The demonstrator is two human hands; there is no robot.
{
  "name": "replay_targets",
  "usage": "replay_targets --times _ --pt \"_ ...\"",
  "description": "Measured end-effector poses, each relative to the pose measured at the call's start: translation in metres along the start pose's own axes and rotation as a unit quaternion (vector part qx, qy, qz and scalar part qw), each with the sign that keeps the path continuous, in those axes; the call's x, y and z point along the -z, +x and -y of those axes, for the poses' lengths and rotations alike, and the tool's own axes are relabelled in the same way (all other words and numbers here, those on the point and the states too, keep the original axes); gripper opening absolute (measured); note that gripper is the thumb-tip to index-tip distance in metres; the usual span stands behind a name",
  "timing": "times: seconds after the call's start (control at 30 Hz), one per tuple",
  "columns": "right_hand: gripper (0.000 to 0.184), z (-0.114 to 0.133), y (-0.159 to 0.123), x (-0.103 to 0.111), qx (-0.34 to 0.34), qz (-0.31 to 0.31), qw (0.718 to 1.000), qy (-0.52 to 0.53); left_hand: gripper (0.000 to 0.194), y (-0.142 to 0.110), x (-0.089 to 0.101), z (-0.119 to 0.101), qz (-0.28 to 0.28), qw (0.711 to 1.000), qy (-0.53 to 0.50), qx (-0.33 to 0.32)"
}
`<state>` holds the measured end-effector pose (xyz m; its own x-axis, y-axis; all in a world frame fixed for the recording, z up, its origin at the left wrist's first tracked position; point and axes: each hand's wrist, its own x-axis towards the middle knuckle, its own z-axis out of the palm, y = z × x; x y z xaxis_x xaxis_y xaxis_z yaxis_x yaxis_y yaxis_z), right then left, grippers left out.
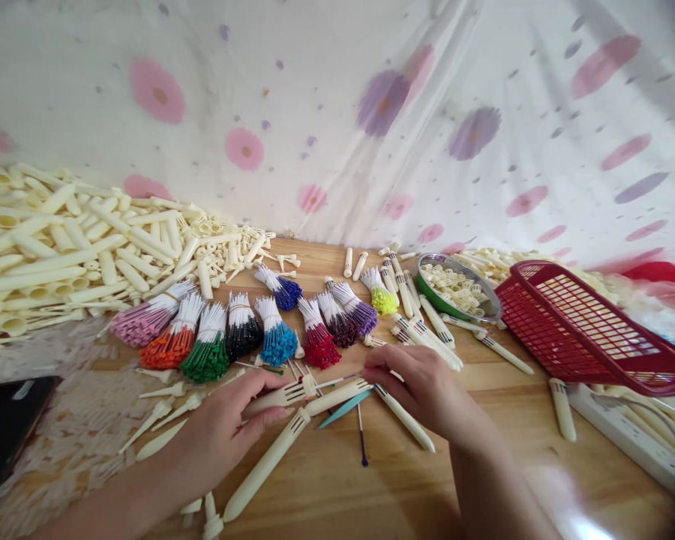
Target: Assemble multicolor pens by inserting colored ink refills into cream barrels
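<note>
My left hand [239, 416] is closed around a cream slotted pen barrel [284, 396], thumb below and fingers above. My right hand [419, 382] pinches the end of a thin white pen refill [336, 381], whose other end meets the barrel's tip. Whether it has gone inside is too small to tell. Just beneath lie another slotted barrel [337, 397], a light-blue pointed piece [344, 409] and a longer cream pen body [267, 469]. A loose refill with a dark blue end [362, 435] rests on the table between my hands.
Bundles of coloured refills, such as green [205, 360] and red [319, 345], stand in an arc beyond my hands. Cream tubes [61, 240] are heaped at left. A green-sided bowl [436, 296], red basket [585, 360], white power strip [630, 439] and dark phone-like device [11, 427] flank the area.
</note>
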<state>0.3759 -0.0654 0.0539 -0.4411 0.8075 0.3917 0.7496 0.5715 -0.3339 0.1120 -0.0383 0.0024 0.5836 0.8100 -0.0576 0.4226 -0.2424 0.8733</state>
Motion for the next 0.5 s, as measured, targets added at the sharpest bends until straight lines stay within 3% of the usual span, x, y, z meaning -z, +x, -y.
replay_targets --times 0.3,0.5 --pt "0.019 0.014 0.004 -0.021 0.029 -0.006 1.0 -0.01 0.022 -0.001 -0.003 0.0 -0.001 1.0 -0.002 -0.002" --pt "0.021 0.023 0.007 -0.037 0.043 -0.06 0.997 -0.027 0.022 -0.001 -0.005 0.003 -0.028 0.998 0.032 -0.044"
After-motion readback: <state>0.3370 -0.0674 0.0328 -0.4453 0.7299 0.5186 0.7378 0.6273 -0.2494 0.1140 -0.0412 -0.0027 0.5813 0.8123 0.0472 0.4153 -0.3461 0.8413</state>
